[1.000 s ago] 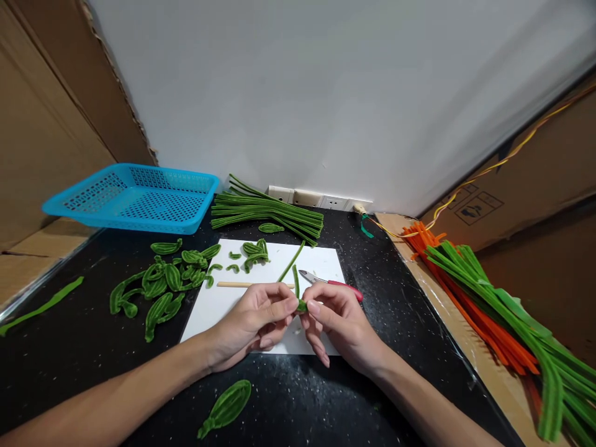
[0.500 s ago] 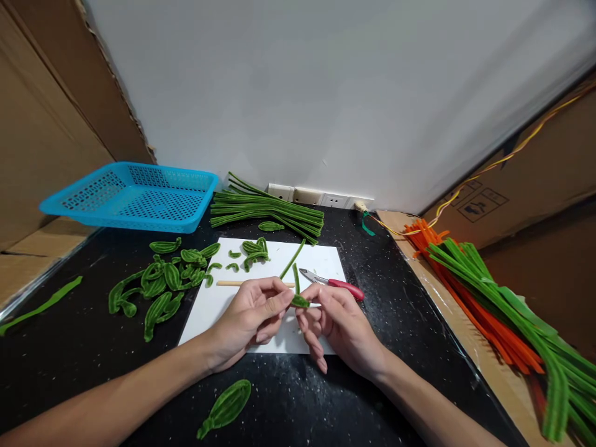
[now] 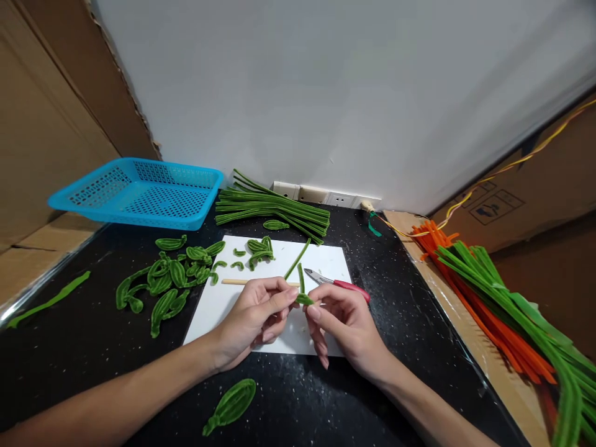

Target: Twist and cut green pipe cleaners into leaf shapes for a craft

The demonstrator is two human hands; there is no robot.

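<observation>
Between my hands, above a white sheet (image 3: 279,332), is a small green pipe-cleaner piece (image 3: 305,299). The thumb and fingers of my left hand (image 3: 265,310) pinch its left end. At its right end, the thumb and index finger of my right hand (image 3: 342,313) are closed on it, while the lower fingers hang loose. Just beyond stands a short green stem (image 3: 302,278); whether it joins the held piece I cannot tell. Red-handled pliers (image 3: 352,289) lie behind my right hand, and a thin wooden stick (image 3: 235,282) lies behind my left.
Leaf shapes of green pipe cleaner (image 3: 177,273) are piled at the left, with a single leaf (image 3: 231,405) in front. Behind are a blue basket (image 3: 181,221) and a green pipe-cleaner bundle (image 3: 274,208). Orange stems (image 3: 493,338) and brighter green stems (image 3: 512,310) lie right. Cardboard flanks both sides.
The whole view has shifted slightly, moving the scene a little to the right. My right fingertips have come closer over the green piece's right end, and the white tip seen there earlier is mostly hidden.
</observation>
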